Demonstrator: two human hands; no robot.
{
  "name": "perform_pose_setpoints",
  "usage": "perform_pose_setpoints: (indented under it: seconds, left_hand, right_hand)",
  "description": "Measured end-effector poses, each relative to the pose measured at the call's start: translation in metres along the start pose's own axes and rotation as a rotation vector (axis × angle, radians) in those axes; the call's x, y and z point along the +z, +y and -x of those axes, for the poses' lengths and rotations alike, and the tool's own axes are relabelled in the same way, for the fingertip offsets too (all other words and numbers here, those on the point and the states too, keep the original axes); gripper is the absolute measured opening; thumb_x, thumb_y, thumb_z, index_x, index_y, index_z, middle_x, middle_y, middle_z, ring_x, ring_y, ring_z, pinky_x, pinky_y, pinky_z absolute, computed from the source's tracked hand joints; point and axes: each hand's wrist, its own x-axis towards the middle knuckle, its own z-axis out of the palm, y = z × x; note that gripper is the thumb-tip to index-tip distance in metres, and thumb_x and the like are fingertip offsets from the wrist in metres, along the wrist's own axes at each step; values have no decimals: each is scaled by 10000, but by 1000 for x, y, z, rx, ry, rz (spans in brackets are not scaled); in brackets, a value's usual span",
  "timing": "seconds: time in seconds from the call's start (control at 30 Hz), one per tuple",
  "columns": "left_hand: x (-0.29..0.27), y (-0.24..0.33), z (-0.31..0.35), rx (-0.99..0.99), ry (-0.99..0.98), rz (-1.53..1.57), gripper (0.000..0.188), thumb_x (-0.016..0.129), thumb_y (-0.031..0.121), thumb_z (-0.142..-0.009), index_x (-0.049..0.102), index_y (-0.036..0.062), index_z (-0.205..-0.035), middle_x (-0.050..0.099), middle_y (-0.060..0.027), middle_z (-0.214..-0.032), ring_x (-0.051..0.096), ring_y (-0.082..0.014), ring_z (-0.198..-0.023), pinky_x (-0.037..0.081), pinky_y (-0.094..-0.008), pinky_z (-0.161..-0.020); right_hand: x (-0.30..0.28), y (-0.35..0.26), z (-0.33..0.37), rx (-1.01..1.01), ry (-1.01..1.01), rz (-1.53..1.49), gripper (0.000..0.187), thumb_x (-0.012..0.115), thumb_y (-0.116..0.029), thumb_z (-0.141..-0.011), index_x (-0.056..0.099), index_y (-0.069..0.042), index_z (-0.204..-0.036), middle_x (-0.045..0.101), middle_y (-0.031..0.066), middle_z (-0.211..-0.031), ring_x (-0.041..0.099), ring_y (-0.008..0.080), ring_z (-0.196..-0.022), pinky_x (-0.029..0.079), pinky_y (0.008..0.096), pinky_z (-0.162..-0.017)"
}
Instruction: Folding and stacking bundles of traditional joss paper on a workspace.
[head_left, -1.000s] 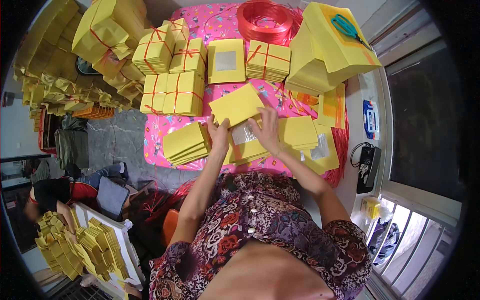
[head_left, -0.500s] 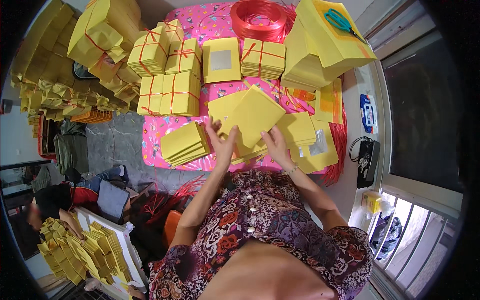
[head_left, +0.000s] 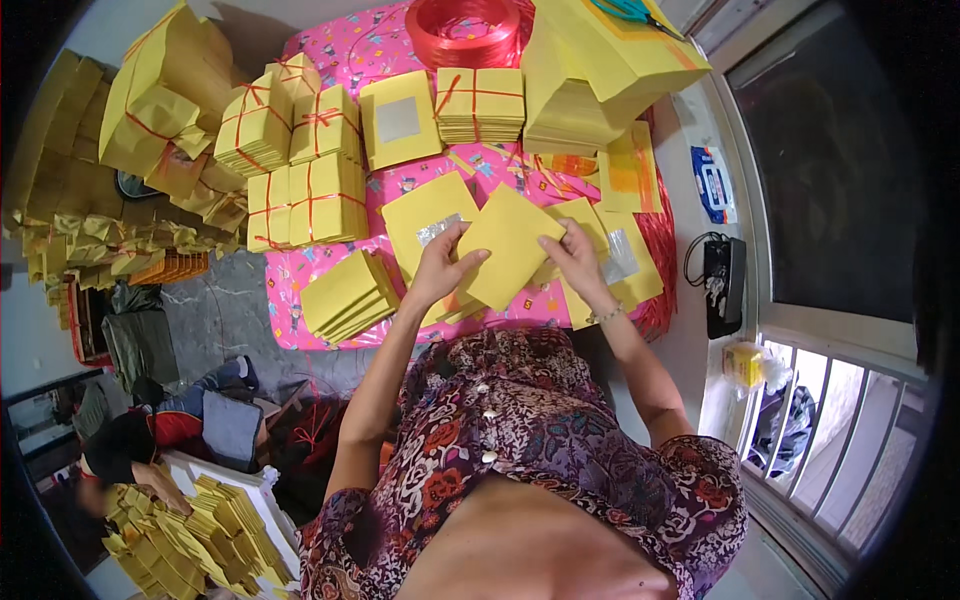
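Observation:
In front of me, a squared yellow paper pad [head_left: 512, 245] is turned cornerwise between my two hands. My left hand [head_left: 442, 268] is closed on its left edge, thumb on top. The right edge is pinched by my right hand [head_left: 582, 262], which has a bracelet at the wrist. Beneath my left hand lies a yellow sheet [head_left: 415, 212] with a silver patch, partly hidden by the fingers. Left of it, loose yellow pads [head_left: 348, 296] are fanned in a pile. Another yellow sheet with a silver patch [head_left: 640, 285] lies beyond my right hand.
Yellow bundles tied with red string [head_left: 328, 200] stand on the pink patterned tablecloth [head_left: 285, 300]. Behind are a red twine coil [head_left: 463, 40] and teal-handled scissors [head_left: 625, 10] on a tall yellow stack [head_left: 570, 95]. At lower left, a person [head_left: 125, 445] handles yellow paper.
The held pad has turned and sits more squarely between both hands. My left hand has closed on its edge, and the silver-patched sheet beneath now shows. The whole view has shifted slightly.

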Motion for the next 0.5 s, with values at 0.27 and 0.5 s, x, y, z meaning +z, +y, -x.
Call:
perform_pose_setpoints:
  seconds: [0.27, 0.5]
  left_hand:
    - [10, -31, -3, -9, 354, -189, 348, 644, 100, -872, 561, 31, -1203, 609, -98, -1009, 612, -146, -864, 538, -283, -685]
    - [8, -51, 21, -38, 312, -299, 330, 616, 79, -878, 567, 35, -1201, 633, -108, -1032, 626, -154, -834, 520, -268, -698]
  right_hand:
    - [-66, 50, -2, 81, 451, -78, 388, 617, -152, -910, 434, 6, -1214, 637, 85, -951, 626, 117, -754, 540, 248, -569]
    - [-76, 85, 0, 108, 628, -86, 458, 632, -170, -909, 406, 18, -1260, 576, 54, -837, 591, 117, -703, 545, 276, -600]
